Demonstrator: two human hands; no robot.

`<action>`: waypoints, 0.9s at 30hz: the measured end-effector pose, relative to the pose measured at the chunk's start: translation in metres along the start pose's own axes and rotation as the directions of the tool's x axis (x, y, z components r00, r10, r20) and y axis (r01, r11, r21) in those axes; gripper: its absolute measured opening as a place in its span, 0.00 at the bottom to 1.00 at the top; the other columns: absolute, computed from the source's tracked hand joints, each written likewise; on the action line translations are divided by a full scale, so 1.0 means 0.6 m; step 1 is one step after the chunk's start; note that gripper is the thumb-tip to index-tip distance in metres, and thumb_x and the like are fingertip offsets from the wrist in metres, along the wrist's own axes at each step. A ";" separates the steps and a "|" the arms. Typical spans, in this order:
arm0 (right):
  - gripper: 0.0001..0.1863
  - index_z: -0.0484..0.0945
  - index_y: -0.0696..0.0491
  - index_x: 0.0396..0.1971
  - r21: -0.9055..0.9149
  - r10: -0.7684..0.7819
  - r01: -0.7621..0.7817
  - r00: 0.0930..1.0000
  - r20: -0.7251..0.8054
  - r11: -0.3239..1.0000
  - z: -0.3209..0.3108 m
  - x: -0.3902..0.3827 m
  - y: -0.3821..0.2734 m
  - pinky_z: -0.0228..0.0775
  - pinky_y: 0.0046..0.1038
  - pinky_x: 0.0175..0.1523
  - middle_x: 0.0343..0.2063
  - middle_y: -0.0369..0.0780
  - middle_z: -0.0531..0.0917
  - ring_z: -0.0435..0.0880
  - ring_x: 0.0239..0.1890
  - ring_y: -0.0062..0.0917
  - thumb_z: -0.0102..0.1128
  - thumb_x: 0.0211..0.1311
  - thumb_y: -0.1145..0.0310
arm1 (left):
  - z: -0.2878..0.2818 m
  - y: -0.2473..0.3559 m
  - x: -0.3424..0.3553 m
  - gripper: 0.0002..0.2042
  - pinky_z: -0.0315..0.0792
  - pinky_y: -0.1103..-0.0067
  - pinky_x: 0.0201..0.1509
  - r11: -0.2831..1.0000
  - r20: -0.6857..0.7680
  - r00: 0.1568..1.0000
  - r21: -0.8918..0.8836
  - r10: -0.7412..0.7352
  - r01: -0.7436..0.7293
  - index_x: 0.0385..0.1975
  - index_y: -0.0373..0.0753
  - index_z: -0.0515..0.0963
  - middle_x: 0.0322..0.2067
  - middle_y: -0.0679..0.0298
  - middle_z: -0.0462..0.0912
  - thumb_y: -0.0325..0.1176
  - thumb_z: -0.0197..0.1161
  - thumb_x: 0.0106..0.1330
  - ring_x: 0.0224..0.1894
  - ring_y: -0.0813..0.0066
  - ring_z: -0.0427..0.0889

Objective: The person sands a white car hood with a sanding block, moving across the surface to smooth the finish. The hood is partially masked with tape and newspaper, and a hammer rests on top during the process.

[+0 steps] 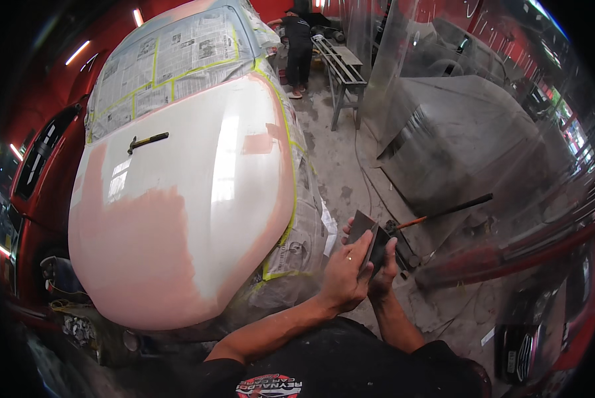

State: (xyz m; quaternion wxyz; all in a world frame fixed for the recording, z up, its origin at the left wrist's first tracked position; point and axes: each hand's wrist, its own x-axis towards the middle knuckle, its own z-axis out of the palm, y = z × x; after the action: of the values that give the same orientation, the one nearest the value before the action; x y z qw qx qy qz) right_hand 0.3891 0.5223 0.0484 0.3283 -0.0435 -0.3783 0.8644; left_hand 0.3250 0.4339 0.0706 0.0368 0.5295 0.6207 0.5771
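My left hand (347, 273) lies with its fingers pressed along a folded dark grey sheet (362, 224) that looks like sandpaper. From the other side my right hand (383, 277) grips it, thumb up against a black, flat-faced part (379, 249); whether that part is a fold of the sheet or a separate block, I cannot tell. Several fingertips show past the sheet's far left edge. Both hands are held up in front of me, right of a car hood (198, 166) with white and pinkish patches. A hammer (148, 140) rests on the hood.
Newspaper (178, 60) with yellow-green tape masks the windshield and the car's side. An orange and black handle (437, 213) slants up beyond my hands. Plastic sheeting (463, 126) hangs at right over another vehicle. A person (298, 50) bends near a metal bench (342, 78). A red car (45, 159) stands left.
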 end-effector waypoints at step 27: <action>0.29 0.68 0.62 0.61 -0.148 0.038 -0.083 0.958 -0.284 0.986 -0.040 -0.003 0.031 0.65 0.29 0.63 0.56 0.42 0.77 0.75 0.57 0.27 0.38 0.76 0.53 | 0.010 -0.022 0.045 0.24 0.70 0.61 0.52 0.803 0.048 0.804 -0.054 -0.592 0.594 0.61 0.29 0.68 0.45 0.43 0.79 0.44 0.43 0.78 0.49 0.43 0.77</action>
State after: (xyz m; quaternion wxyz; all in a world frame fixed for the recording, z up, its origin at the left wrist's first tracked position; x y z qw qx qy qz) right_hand 0.3883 0.5270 0.0182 0.3474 -0.2027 -0.3938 0.8265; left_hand 0.3090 0.4595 0.0738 0.2416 0.3157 0.7349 0.5494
